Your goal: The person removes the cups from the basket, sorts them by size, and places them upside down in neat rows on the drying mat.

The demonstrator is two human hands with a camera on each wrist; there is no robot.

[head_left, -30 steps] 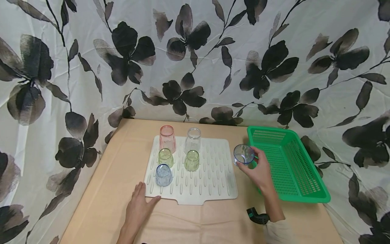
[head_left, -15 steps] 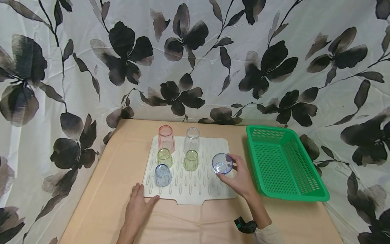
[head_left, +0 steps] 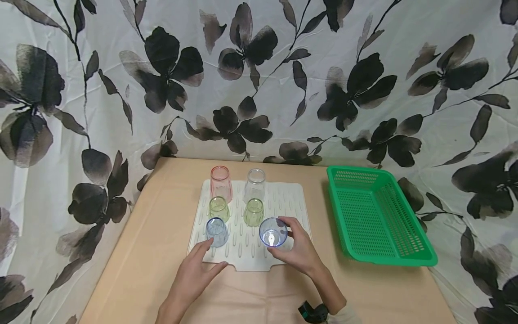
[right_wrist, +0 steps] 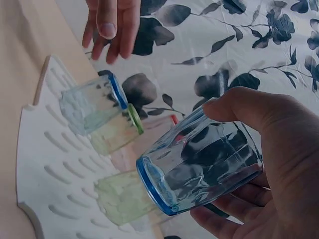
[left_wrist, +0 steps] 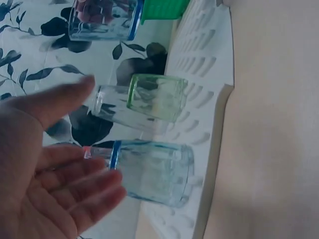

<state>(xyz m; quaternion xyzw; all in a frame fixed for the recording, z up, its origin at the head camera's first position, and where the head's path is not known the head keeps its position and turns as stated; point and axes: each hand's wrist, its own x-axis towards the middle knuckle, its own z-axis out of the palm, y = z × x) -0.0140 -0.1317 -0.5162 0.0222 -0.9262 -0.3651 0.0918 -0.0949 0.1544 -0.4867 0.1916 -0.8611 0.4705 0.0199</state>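
My right hand (head_left: 297,247) grips a clear drinking glass with a blue edge (head_left: 273,232) between thumb and fingers, above the right half of the white ribbed draining board (head_left: 283,198). In the right wrist view the held glass (right_wrist: 199,164) tilts, blue edge toward the board. My left hand (head_left: 194,274), fingers spread, is at the board's front left corner, close to a standing blue glass (head_left: 216,232). Its palm and loose fingers (left_wrist: 94,201) show in the left wrist view, holding nothing. Behind that glass stand two green glasses (head_left: 219,209), a pink glass (head_left: 221,184) and a colourless glass (head_left: 255,185).
A green perforated plastic basket (head_left: 374,216) stands to the right of the board, with nothing seen in it. A tan cloth (head_left: 259,299) covers the table. Behind it hangs a white curtain (head_left: 291,81) with dark flowers.
My right hand has carried the blue-edged glass leftward from beside the basket to over the board. My left hand has lifted from the board's corner and moved slightly right, toward the standing blue glass.
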